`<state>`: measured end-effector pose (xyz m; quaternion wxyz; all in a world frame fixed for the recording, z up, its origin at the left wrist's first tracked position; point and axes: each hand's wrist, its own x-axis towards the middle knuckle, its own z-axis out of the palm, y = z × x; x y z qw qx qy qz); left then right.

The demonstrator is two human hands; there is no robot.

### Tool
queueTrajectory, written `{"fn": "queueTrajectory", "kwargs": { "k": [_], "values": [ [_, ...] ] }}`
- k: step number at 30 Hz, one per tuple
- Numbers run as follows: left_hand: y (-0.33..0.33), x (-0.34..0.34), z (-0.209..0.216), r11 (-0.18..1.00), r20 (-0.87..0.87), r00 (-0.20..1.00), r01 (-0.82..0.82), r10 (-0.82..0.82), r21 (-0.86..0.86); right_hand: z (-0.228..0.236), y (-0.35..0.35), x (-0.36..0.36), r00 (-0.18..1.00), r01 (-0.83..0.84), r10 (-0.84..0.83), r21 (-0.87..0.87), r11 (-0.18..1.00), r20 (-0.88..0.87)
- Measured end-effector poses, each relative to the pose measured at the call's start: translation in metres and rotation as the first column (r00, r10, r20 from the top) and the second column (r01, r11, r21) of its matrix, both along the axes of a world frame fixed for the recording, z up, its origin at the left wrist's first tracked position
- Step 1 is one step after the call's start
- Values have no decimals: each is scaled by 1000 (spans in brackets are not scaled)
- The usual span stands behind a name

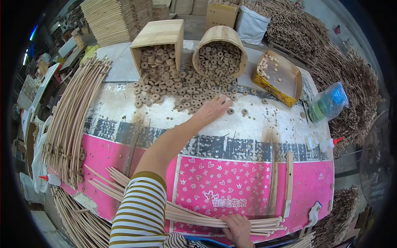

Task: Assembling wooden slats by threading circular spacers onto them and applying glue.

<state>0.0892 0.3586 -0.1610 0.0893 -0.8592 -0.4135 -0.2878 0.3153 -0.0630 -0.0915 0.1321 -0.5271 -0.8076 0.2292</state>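
Note:
My left hand reaches across the table to the near edge of a spread pile of small wooden rings. Its fingers are curled down among the rings, and what they hold is hidden. Two loose rings lie just right of it. Near the front edge, my right hand is closed over a bundle of long pale wooden rods. The rods lie crosswise, passing under my left sleeve, and their rounded ends stick out right of the hand.
A square wooden bucket and a round one lie tipped, spilling rings. A yellow tray holds pale beads. Bundled rods line the left side. Glue bottles, a bagged green item and a wooden strip lie around.

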Motion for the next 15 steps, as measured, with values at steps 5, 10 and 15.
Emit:
{"fn": "queueTrajectory", "kwargs": {
  "k": [5,10,15],
  "values": [
    [4,-9,8,998,41,999,-2,5,-65,15,23,-6,999,13,-10,56,998,-47],
    [15,-42,65,670,754,496,385,430,-635,22,29,-2,998,48,-45,64,997,-42],
    [-9,-115,184,640,821,174,547,544,-540,34,48,2,994,79,-67,147,986,-82]
  ]
}}
